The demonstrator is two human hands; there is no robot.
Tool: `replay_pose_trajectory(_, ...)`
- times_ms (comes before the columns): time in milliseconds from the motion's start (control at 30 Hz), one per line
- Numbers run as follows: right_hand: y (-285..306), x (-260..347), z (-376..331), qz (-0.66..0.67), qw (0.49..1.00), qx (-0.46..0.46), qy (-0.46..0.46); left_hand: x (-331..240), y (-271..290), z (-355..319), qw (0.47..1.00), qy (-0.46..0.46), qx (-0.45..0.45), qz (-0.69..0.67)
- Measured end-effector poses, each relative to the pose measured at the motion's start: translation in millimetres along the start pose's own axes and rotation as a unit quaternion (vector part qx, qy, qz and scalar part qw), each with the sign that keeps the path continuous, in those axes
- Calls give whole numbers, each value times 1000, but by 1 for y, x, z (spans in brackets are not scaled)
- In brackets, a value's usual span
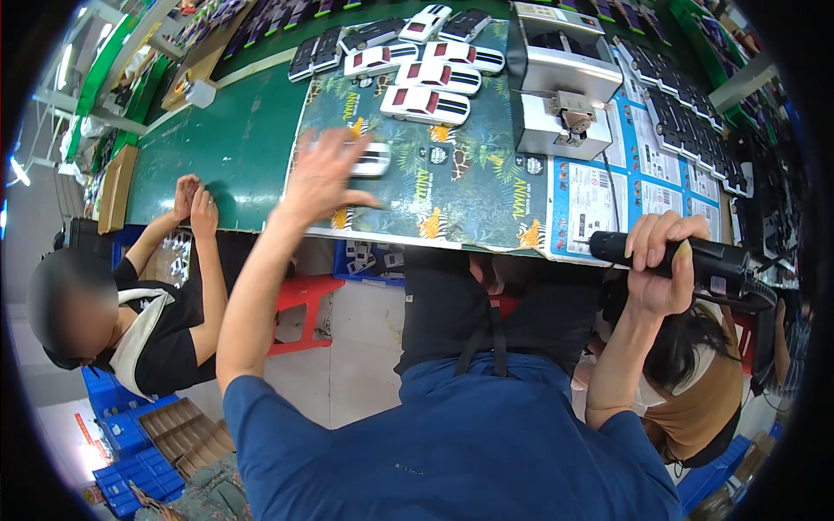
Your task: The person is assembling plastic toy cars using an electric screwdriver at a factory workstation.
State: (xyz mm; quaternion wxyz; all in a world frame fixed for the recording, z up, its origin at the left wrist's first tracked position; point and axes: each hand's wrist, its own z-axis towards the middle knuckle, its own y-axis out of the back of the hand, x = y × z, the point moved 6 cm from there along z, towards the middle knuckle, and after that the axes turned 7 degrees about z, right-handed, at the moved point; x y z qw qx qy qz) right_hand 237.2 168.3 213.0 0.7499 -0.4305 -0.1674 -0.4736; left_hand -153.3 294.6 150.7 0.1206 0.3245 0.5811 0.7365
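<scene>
My left hand is over the near edge of the bench with its fingers spread. Beside and partly beneath its fingers lies a white toy car with dark stripes; whether the hand touches it I cannot tell. My right hand is wrapped around a black cylindrical electric screwdriver, held level at the bench's front edge, its narrower end pointing left. Farther back, several white toy cars with red windows sit in a cluster. Black car undersides lie among them.
A metal machine stands right of the cars. Rows of black car bases line the far right. A printed sheet covers part of the green bench. One co-worker sits at left, another at right.
</scene>
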Motion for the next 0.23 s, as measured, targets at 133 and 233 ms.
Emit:
replay_pose_trajectory(133,39,10,-4,-106,987,-120,4,43,8,-29,993,97,-61,-1)
replay_pose_trajectory(233,54,12,-4,-222,958,-179,-29,9,19,1,975,59,-205,-60)
